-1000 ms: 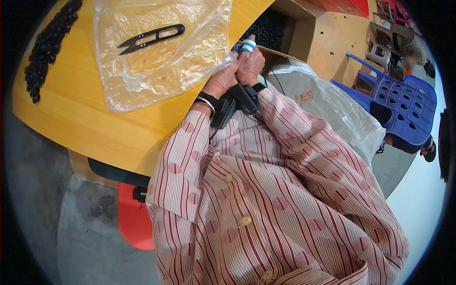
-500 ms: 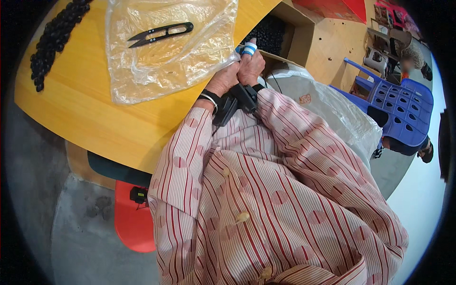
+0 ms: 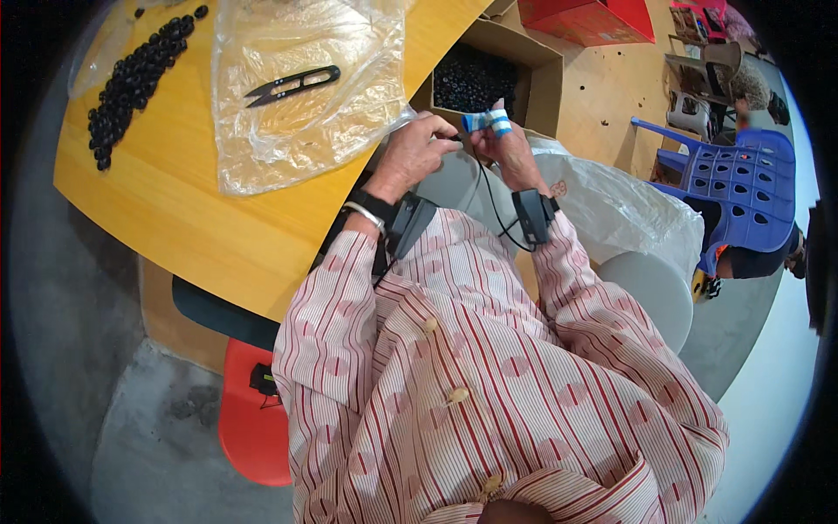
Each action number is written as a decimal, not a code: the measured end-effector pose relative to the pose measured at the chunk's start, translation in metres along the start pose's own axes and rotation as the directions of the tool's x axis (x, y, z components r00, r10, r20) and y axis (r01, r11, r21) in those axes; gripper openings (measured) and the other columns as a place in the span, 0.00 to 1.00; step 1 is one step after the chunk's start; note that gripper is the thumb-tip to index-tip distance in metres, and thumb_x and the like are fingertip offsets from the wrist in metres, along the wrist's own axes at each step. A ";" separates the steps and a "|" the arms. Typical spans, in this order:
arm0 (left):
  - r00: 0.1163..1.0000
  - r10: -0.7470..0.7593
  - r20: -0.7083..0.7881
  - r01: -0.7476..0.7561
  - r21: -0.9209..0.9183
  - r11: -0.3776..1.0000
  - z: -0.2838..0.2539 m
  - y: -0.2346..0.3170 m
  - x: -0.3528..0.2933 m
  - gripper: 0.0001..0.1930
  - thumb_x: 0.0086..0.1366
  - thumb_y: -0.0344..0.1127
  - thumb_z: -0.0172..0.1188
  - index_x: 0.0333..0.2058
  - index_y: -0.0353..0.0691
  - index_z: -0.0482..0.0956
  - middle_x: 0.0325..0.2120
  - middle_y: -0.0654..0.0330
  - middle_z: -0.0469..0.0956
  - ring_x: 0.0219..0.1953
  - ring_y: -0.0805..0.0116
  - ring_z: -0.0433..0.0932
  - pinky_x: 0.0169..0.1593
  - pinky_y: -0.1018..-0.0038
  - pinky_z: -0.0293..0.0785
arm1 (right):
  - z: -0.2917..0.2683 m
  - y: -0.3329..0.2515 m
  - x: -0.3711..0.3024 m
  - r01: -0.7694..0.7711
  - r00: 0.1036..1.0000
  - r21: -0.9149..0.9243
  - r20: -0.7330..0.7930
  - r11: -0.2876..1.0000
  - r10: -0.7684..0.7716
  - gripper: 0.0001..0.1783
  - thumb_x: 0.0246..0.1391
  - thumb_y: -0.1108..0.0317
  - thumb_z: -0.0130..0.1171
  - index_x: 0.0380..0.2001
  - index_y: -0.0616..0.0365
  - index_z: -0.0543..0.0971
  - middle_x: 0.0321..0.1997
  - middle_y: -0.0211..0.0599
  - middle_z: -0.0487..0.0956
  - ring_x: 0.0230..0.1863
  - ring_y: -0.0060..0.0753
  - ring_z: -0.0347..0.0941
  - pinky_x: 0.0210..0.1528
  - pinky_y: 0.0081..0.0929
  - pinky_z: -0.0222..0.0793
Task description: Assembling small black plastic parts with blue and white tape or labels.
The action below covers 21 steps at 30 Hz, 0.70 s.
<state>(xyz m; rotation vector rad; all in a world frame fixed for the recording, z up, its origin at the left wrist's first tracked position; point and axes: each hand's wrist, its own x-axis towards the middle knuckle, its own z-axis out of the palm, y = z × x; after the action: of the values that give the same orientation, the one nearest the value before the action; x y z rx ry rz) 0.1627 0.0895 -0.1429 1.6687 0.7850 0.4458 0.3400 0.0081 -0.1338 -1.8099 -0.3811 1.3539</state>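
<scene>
Side by side over my lap, just off the table's right edge, are my two hands. My left hand (image 3: pixel 412 155) is closed in a pinch, with a small black piece (image 3: pixel 456 138) at its fingertips. My right hand (image 3: pixel 513 162) is a short gap to the right, its fingers curled together; what they hold, if anything, cannot be made out. Blue-and-white tape (image 3: pixel 499 122) wraps its digits. Beyond the hands stands a cardboard box (image 3: pixel 546 87) with many small black pieces (image 3: pixel 471 83) inside. Black thread snips (image 3: pixel 294 86) lie on a clear plastic bag (image 3: pixel 262 157) on the table.
A heap of shiny black pieces (image 3: pixel 131 83) rests on the yellow table (image 3: pixel 227 231). A red box (image 3: pixel 589 19) stands beyond the cardboard box. To the right are a translucent plastic sack (image 3: pixel 624 210), a blue chair (image 3: pixel 742 188) and another person's leg. A red stool (image 3: pixel 249 428) stands lower left.
My hands were together at the box's near side; now they are apart and nearer me, the right hand farther right. More of the black pieces in the box shows.
</scene>
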 end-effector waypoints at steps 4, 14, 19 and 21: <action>0.995 0.055 -0.088 -0.055 0.007 0.998 -0.019 0.039 -0.020 0.08 0.52 0.32 0.63 0.31 0.35 0.79 0.29 0.53 0.77 0.35 0.55 0.77 0.39 0.67 0.71 | -0.004 -0.021 -0.029 0.073 0.969 -0.100 0.241 0.992 -0.047 0.35 0.59 0.33 0.37 0.27 0.54 0.76 0.25 0.27 0.75 0.28 0.16 0.67 0.34 0.15 0.63; 0.912 0.315 -0.263 -0.212 0.356 0.910 -0.049 0.081 -0.072 0.08 0.51 0.26 0.61 0.32 0.37 0.75 0.28 0.55 0.74 0.35 0.53 0.71 0.38 0.63 0.68 | 0.044 -0.070 -0.074 0.279 0.828 -0.217 0.547 0.935 -0.120 0.40 0.57 0.31 0.40 0.29 0.62 0.79 0.27 0.36 0.79 0.31 0.24 0.72 0.40 0.21 0.68; 0.896 0.350 -0.273 -0.165 0.527 0.834 -0.062 0.095 -0.094 0.09 0.49 0.23 0.61 0.31 0.37 0.75 0.29 0.55 0.75 0.36 0.54 0.72 0.40 0.65 0.68 | 0.062 -0.073 -0.077 0.470 0.702 -0.227 0.682 0.853 -0.206 0.36 0.58 0.37 0.45 0.33 0.65 0.79 0.27 0.35 0.78 0.31 0.24 0.71 0.37 0.22 0.67; 0.890 0.365 -0.275 -0.152 0.575 0.804 -0.065 0.098 -0.101 0.09 0.48 0.24 0.62 0.31 0.37 0.75 0.29 0.56 0.75 0.36 0.55 0.72 0.40 0.64 0.67 | 0.067 -0.073 -0.079 0.472 0.673 -0.193 0.709 0.860 -0.211 0.33 0.58 0.39 0.47 0.35 0.65 0.79 0.27 0.34 0.77 0.31 0.23 0.70 0.37 0.22 0.67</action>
<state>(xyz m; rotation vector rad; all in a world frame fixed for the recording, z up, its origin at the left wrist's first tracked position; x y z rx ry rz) 0.0735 0.0551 -0.0209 2.2838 1.0274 0.8153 0.2663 0.0291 -0.0328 -1.3353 -1.3859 1.6905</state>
